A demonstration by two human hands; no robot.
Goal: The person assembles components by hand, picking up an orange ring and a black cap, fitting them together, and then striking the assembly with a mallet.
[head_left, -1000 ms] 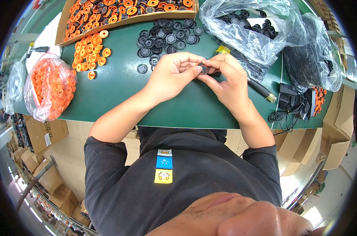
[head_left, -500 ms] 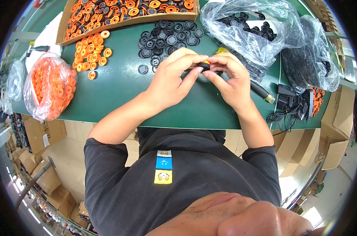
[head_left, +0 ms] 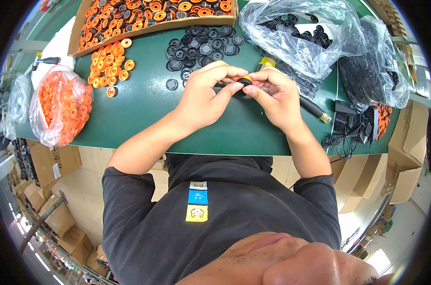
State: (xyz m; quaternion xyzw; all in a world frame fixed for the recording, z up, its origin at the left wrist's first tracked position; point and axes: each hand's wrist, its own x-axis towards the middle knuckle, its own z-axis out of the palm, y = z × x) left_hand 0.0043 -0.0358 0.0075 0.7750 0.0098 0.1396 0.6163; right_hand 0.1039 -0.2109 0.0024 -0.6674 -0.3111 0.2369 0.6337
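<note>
A small round part [head_left: 245,80], orange on top and black below, is held above the green tabletop [head_left: 144,109], near its middle. Both hands grip it: the left hand [head_left: 207,95] and the right hand [head_left: 279,97] pinch it between thumbs and fingertips, which cover much of its edge, so its underside cannot be made out. Several of the right hand's fingers curl out of sight behind it. Just beyond the left hand lies a spread of black discs [head_left: 196,51], its near edge partly hidden by that hand. A black-gripped rod [head_left: 313,108] emerges from behind the right hand; whether it joins the yellow piece [head_left: 267,61] above cannot be told. Farther left are loose orange discs [head_left: 106,66] and a clear bag of orange pieces [head_left: 61,109], blurred by its creased plastic. A cardboard box [head_left: 210,21] of orange-and-black parts is cut off at the top edge, as is a clear bag of black parts [head_left: 308,42] on the right.
</note>
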